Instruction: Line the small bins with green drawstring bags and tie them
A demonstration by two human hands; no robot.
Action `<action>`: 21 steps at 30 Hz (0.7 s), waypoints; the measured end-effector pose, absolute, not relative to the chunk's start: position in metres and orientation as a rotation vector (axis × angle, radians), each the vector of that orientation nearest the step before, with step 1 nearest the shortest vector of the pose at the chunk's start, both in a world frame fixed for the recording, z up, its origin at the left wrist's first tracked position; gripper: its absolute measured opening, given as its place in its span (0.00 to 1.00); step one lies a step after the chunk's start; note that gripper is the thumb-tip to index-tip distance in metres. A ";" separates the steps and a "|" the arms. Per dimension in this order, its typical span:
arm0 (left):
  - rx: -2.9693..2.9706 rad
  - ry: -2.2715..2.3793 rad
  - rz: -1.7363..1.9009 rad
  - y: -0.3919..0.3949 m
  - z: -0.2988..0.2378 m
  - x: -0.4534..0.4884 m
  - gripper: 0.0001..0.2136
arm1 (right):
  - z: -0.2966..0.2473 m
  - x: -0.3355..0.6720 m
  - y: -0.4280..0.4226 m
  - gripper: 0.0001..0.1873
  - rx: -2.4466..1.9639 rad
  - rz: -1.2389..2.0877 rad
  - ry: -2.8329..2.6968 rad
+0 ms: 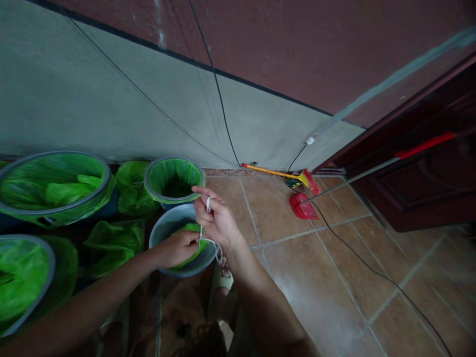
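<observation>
My left hand (177, 247) is closed, pinching a white string (202, 233) where it meets a green plastic bag (193, 244) inside a small grey bucket (163, 229). Just above it, my right hand (216, 215) is closed on the same string, which loops over its fingers and hangs down past the wrist. Both hands hover over the bucket's right side.
Several other grey buckets lined with green bags stand to the left: one behind (173, 179), a large one (55, 184), another at the lower left (23, 277). A red broom and dustpan (303, 197) lie on the tiled floor by a dark wooden door (420, 173). A black cable (372, 267) crosses the tiles.
</observation>
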State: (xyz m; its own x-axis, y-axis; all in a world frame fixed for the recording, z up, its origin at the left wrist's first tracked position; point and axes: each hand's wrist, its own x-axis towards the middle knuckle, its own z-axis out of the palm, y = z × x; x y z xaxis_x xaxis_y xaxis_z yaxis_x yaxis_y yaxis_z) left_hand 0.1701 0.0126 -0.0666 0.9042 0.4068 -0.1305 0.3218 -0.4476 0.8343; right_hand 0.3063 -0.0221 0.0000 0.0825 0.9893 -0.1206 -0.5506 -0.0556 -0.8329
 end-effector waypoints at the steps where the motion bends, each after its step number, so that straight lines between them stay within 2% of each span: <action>1: 2.063 0.479 0.087 0.011 -0.065 0.170 0.12 | -0.002 0.309 -0.020 0.14 -0.904 1.388 -0.640; 4: 1.995 0.499 0.082 0.012 -0.063 0.169 0.14 | -0.017 0.319 -0.013 0.13 -1.068 1.270 -0.572; 7: 1.880 0.653 0.129 0.020 -0.066 0.167 0.16 | -0.041 0.325 -0.009 0.11 -1.419 1.106 -0.495; 11: 1.617 0.840 0.158 0.033 -0.067 0.164 0.16 | -0.066 0.324 -0.013 0.08 -1.775 1.092 -0.793; 16: 1.418 0.949 0.282 0.041 -0.058 0.160 0.17 | -0.068 0.317 -0.025 0.14 -1.908 1.045 -1.361; 21: 1.474 0.975 0.332 0.049 -0.060 0.152 0.16 | -0.062 0.316 -0.028 0.12 -1.877 1.064 -1.446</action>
State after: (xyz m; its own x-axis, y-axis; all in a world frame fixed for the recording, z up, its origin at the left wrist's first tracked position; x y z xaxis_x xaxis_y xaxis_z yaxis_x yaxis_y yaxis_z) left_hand 0.1520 0.0494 -0.0600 0.5980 0.7244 -0.3431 0.3650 0.1351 0.9212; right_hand 0.3161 -0.0282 -0.0617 0.1136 0.9586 -0.2611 0.5347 -0.2804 -0.7972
